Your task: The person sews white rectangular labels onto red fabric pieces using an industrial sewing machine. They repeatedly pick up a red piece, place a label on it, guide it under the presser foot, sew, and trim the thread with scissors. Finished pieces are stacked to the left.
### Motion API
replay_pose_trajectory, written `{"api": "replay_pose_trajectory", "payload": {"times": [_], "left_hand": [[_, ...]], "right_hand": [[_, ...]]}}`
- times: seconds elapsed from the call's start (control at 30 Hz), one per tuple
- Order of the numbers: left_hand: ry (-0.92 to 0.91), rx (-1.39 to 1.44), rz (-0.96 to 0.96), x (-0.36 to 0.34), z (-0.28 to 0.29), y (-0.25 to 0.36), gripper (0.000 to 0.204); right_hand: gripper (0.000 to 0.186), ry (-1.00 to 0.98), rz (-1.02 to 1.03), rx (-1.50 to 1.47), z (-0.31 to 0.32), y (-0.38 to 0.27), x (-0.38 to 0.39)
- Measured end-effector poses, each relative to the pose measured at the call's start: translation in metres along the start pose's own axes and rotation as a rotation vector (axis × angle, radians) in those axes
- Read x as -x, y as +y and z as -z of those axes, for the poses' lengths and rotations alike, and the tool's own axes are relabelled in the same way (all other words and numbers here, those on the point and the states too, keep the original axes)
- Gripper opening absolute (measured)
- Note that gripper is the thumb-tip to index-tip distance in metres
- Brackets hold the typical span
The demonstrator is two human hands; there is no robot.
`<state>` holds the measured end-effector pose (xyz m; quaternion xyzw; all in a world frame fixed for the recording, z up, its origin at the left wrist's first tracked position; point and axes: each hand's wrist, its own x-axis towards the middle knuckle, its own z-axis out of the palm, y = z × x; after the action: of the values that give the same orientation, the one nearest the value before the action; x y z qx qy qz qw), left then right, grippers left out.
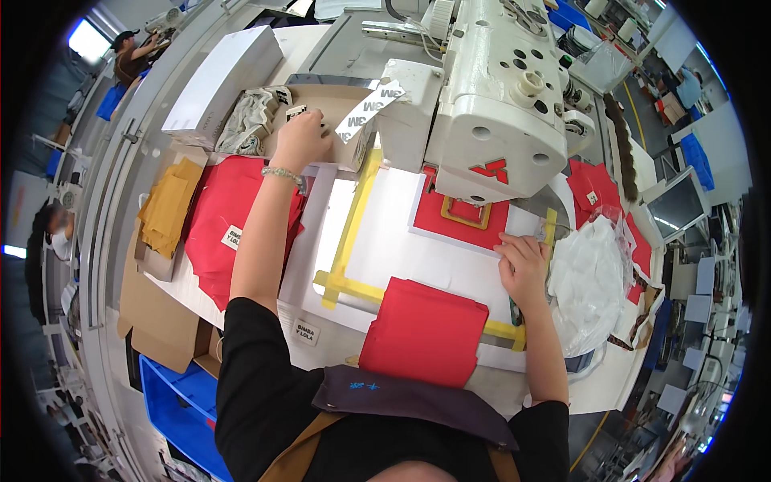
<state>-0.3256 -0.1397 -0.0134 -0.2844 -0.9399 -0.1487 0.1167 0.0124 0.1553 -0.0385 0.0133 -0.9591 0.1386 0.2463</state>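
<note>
Over an open cardboard box (344, 100) at the back left, my left hand (302, 143) has its fingers closed on a small cream label (295, 112). My right hand (524, 267) lies with fingers spread at the right edge of a red fabric piece (482, 234), under the sewing machine (502, 120). A yellow frame-shaped foot (465, 215) of the machine sits over this red piece. White sheeting (385, 233) edged with yellow tape lies beneath. Closer to me rests a stack of red fabric pieces (424, 333), touched by neither hand.
Red fabric (233, 201) and yellow-brown pieces (170, 206) lie at left, beside a long white box (225, 84). A loose label (305, 332) lies on the table. At right sits a clear bag of white material (590, 277). A blue bin (181, 414) stands lower left.
</note>
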Motion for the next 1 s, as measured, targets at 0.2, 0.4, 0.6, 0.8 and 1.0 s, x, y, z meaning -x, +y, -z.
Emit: {"api": "replay_pose_trajectory", "payload": {"times": [0.2, 0.4, 0.6, 0.8, 1.0], "left_hand": [[0.034, 0.048, -0.131, 0.005, 0.0, 0.008, 0.012], [-0.551, 0.893, -0.287, 0.08, 0.072, 0.107, 0.011], [-0.749, 1.325, 0.052, 0.103, 0.014, 0.162, 0.006], [-0.52, 1.127, -0.045, 0.096, -0.01, 0.167, 0.015], [-0.223, 0.457, -0.493, 0.104, -0.016, 0.168, 0.035]], "right_hand": [[0.022, -0.01, -0.012, 0.033, 0.008, -0.003, -0.003], [0.03, -0.101, -0.245, -0.511, 0.036, -0.025, -0.019], [0.032, -0.384, -0.614, -1.264, 0.012, -0.033, -0.043], [0.018, -0.369, -0.649, -1.159, -0.013, -0.002, -0.07], [0.035, -0.444, -0.638, -0.81, -0.026, 0.019, -0.102]]}}
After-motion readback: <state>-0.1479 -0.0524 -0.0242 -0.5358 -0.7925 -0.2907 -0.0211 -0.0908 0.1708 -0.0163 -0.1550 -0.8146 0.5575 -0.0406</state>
